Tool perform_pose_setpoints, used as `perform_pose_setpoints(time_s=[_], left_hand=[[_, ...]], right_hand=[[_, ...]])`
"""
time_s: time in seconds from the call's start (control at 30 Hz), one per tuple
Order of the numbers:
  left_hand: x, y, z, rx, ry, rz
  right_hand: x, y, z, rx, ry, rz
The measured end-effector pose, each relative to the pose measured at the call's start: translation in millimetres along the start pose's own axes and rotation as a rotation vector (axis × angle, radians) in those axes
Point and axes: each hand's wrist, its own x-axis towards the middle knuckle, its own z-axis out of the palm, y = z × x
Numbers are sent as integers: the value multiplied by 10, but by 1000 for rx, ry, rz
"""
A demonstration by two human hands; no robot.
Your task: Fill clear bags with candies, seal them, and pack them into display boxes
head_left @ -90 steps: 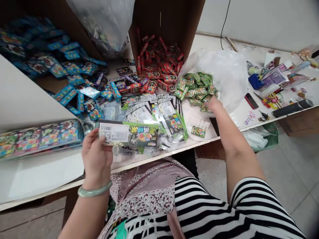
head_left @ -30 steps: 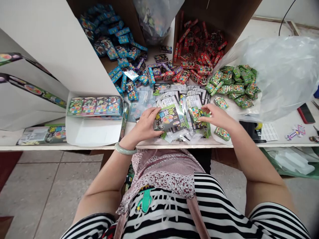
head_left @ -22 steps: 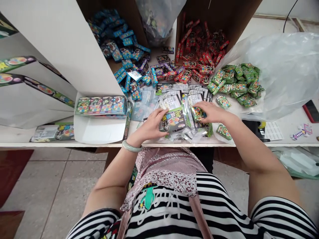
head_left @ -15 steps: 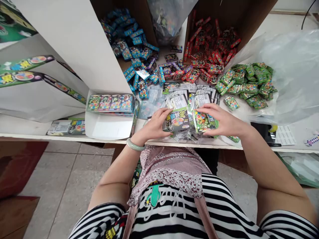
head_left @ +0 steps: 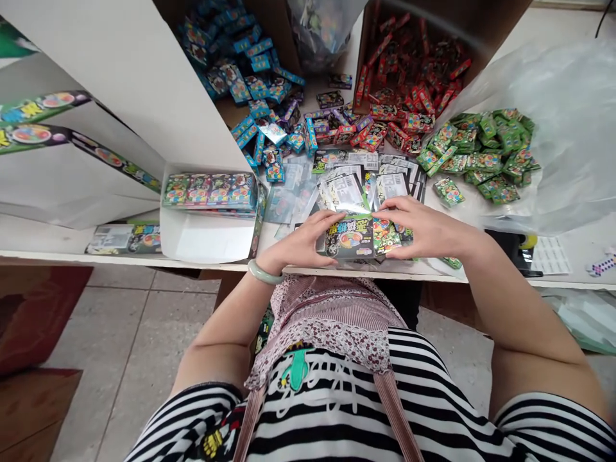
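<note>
My left hand [head_left: 305, 242] grips the left side of a dark printed card [head_left: 350, 239] with a bright round picture, thumb and fingers at its edges. My right hand [head_left: 423, 230] is closed round a small green printed box [head_left: 386, 239], which lies against the card's right side. Clear film seems to surround the card; its exact edges are hard to make out. Just beyond my fingers lie several flat packets with white labels [head_left: 342, 189]. Clear plastic sleeves [head_left: 283, 199] rest to their left.
A white open tray [head_left: 206, 240] holds a row of printed boxes at left. Blue boxes [head_left: 257, 90] and red boxes [head_left: 423, 96] spill from cartons at the back. Green boxes [head_left: 495, 154] lie on plastic film at right. The table's front edge [head_left: 433, 277] runs below my hands.
The card and the green box, apart before, now meet edge to edge. My right hand has come slightly left with the box; the card is held flatter. The view has shifted a little.
</note>
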Motion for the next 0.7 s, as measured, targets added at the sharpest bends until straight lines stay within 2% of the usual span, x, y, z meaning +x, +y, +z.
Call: perform_pose_setpoints(time_s=[0.1, 0.23, 0.33, 0.53, 0.7], left_hand=[[-5, -41, -20, -33, 5, 11], [-44, -80, -32, -54, 95, -20], [-58, -73, -17, -56, 125, -17], [-55, -43, 15, -8, 109, -13], [-64, -61, 36, 34, 182, -14]], right_hand=[[-37, -17, -61, -12, 27, 3], [-126, -44, -142, -85, 209, 66], [-133, -94, -85, -143, 305, 79], [-60, -231, 171, -197, 356, 73], [-92, -202, 175, -141, 297, 78]])
